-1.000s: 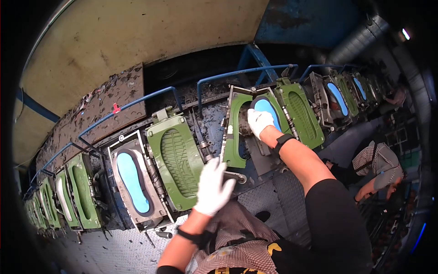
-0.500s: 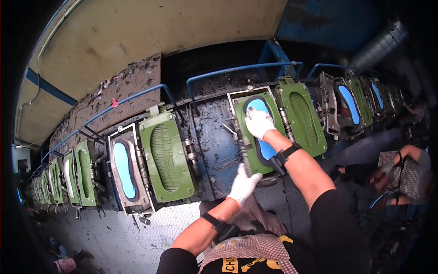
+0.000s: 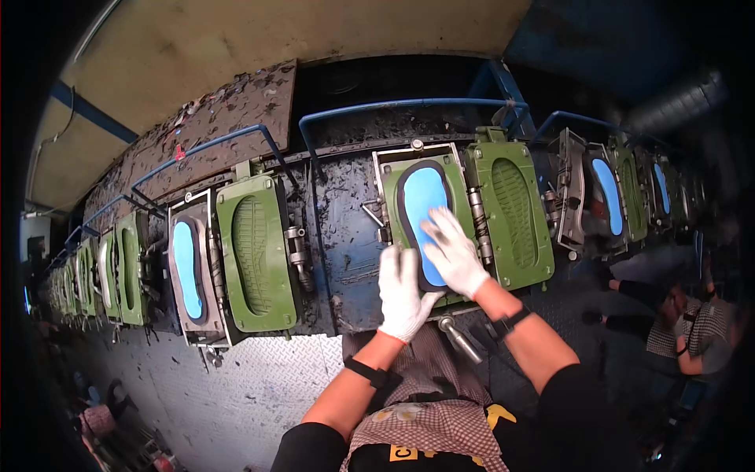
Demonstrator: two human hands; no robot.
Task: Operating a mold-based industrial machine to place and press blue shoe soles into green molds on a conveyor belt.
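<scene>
In a white glove, my right hand lies over the lower half of a blue shoe insole with a dark rim. Its fingers are stretched out and touch the insole's surface. The insole rests on the green left half of an opened shoe-sole mould. My left hand, gloved too, is at that mould half's lower left edge, fingers extended upward and thumb out towards the insole's heel end. Hinged on the right is the green mould lid with a tread-patterned cavity.
A metal handle juts from the mould's near edge. Left stands another opened mould with a blue insole; more moulds line both sides. Blue rails run behind. A person is at the right, above metal floor plating.
My right hand has slid from the insole's toe end down to its lower half. My left hand has moved up to the mould's lower left edge. The view has shifted slightly.
</scene>
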